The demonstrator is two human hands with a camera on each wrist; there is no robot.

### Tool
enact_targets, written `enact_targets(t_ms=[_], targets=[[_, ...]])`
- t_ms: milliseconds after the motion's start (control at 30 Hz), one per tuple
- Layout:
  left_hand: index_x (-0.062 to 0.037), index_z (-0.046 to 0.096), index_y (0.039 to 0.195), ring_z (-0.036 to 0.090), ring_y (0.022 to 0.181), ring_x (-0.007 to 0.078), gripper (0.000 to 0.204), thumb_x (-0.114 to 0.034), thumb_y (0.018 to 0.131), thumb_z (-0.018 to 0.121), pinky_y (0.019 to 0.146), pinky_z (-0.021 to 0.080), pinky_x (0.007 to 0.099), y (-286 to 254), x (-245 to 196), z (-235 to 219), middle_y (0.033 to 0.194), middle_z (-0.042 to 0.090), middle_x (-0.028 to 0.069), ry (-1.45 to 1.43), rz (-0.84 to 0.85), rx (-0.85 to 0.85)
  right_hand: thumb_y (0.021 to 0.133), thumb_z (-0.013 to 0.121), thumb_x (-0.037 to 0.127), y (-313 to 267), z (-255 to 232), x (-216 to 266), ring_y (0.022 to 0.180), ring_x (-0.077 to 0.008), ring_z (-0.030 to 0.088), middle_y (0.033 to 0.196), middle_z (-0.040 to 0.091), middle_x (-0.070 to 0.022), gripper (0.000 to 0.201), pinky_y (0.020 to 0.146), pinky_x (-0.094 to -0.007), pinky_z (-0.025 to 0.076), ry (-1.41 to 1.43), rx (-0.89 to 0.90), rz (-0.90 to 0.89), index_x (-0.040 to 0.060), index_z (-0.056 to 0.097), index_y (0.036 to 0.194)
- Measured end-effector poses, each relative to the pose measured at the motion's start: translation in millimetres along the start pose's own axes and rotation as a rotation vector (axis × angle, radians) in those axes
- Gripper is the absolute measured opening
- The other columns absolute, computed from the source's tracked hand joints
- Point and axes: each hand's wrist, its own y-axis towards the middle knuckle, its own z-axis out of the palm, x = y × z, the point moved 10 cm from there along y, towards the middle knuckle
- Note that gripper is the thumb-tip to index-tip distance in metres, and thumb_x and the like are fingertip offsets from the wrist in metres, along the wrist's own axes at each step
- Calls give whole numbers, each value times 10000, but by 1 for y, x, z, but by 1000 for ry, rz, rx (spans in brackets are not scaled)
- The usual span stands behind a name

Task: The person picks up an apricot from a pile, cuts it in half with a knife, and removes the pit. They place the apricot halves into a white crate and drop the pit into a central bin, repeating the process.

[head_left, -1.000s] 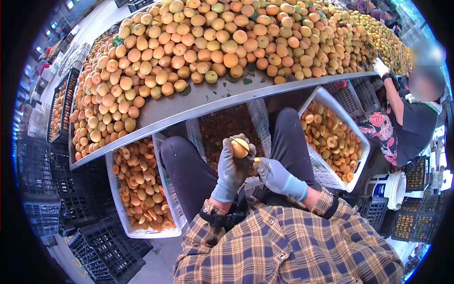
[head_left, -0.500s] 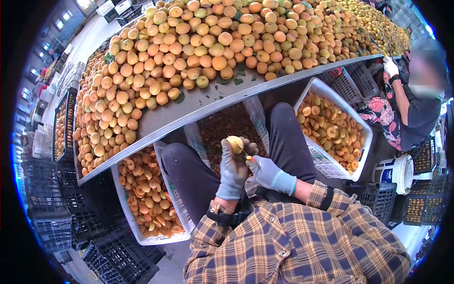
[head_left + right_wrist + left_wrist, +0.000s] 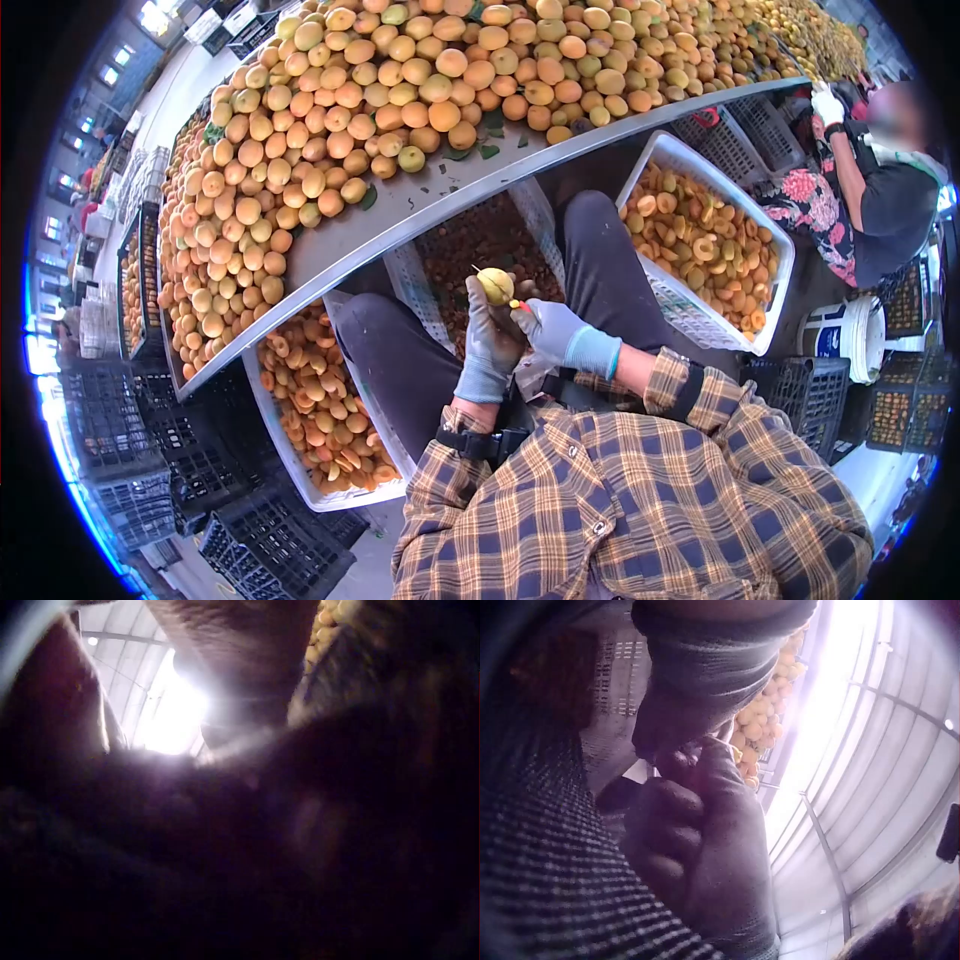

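My gloved left hand (image 3: 490,345) holds up a yellow apricot (image 3: 494,286) between thumb and fingers, above my lap. A dark line runs across the fruit's skin. In my gloved right hand (image 3: 562,335) is a small knife with a yellow and red handle (image 3: 517,305), gripped close beside the fruit. A thin tip shows past the fruit's upper left; the rest of the blade is hidden. Both gloves appear close together and dark in the left wrist view, with curled fingers (image 3: 671,832). The right wrist view is mostly black.
Whole apricots (image 3: 400,75) are heaped on a metal table (image 3: 400,215) ahead. Crates of cut apricots stand left (image 3: 375,480) and right (image 3: 785,290) of my knees. A crate (image 3: 410,275) with dark bits sits between my legs. Another person (image 3: 890,210) works at right.
The apricot has turned in my left hand, and the knife handle has shifted to its lower right side. The head view has moved slightly.
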Motion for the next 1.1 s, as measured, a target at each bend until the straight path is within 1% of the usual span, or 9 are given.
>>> enact_targets(t_ms=[167, 300, 367, 433, 533, 700, 767, 933, 1100], targets=[[-82, 577, 1064, 589, 866, 223, 419, -456, 875, 580, 815, 476, 374, 8, -21, -14, 906, 627, 100, 9, 59, -13, 931, 471, 399, 5, -3, 13, 867, -431, 594, 857, 629, -257, 435, 701, -453, 467, 53, 129, 25, -20, 583, 949], [-109, 562, 1088, 569, 796, 289, 479, -538, 879, 525, 797, 477, 445, 1, -12, -16, 845, 601, 115, 1, 52, -36, 927, 483, 387, -9, 6, -1, 861, -424, 600, 843, 631, -256, 413, 711, -449, 468, -68, 44, 39, -10, 581, 984], [-92, 544, 985, 573, 764, 237, 472, -552, 889, 500, 743, 485, 367, -1, -9, -21, 828, 599, 95, 81, 75, -136, 927, 482, 387, -4, 6, -2, 874, -416, 602, 853, 632, -254, 414, 705, -445, 470, -4, 9, 26, -10, 587, 980], [-87, 533, 943, 573, 752, 206, 463, -546, 889, 507, 711, 485, 341, 7, -16, -27, 802, 595, 81, 256, 115, -153, 928, 479, 391, 8, 9, 1, 871, -412, 605, 848, 631, -257, 419, 699, -441, 471, 40, 117, 57, -10, 595, 969], [-72, 538, 912, 572, 704, 184, 465, -535, 898, 501, 648, 485, 313, 10, -41, -25, 767, 591, 84, 359, 336, -144, 931, 473, 391, 12, 11, 3, 861, -420, 603, 852, 629, -258, 423, 697, -443, 469, 47, 136, 68, -12, 599, 957], [-53, 536, 901, 573, 736, 219, 551, -598, 887, 454, 665, 494, 373, -9, -36, -23, 763, 592, 98, 186, 257, -231, 936, 464, 388, -9, 20, 6, 862, -424, 603, 871, 629, -262, 424, 698, -454, 467, -20, 78, -13, -16, 594, 923], [-47, 538, 907, 575, 740, 244, 588, -624, 881, 430, 682, 499, 409, -4, -13, -31, 781, 595, 109, 109, 72, -260, 937, 459, 388, -6, 21, -8, 863, -423, 604, 876, 628, -266, 427, 700, -460, 466, -36, 43, 28, -17, 589, 902], [-80, 553, 1005, 590, 735, 175, 448, -511, 884, 544, 690, 506, 308, 6, -24, -32, 821, 601, 69, 84, 133, -210, 924, 469, 410, 15, 16, 4, 893, -436, 594, 907, 619, -281, 460, 727, -447, 468, 0, 159, 91, -29, 605, 939], [-66, 551, 1002, 583, 703, 192, 455, -508, 898, 521, 645, 497, 323, 3, -38, -25, 783, 587, 66, 229, 277, -165, 928, 460, 410, 1, 17, 10, 877, -434, 598, 876, 625, -273, 460, 722, -453, 471, 15, 144, 57, -27, 601, 936]])
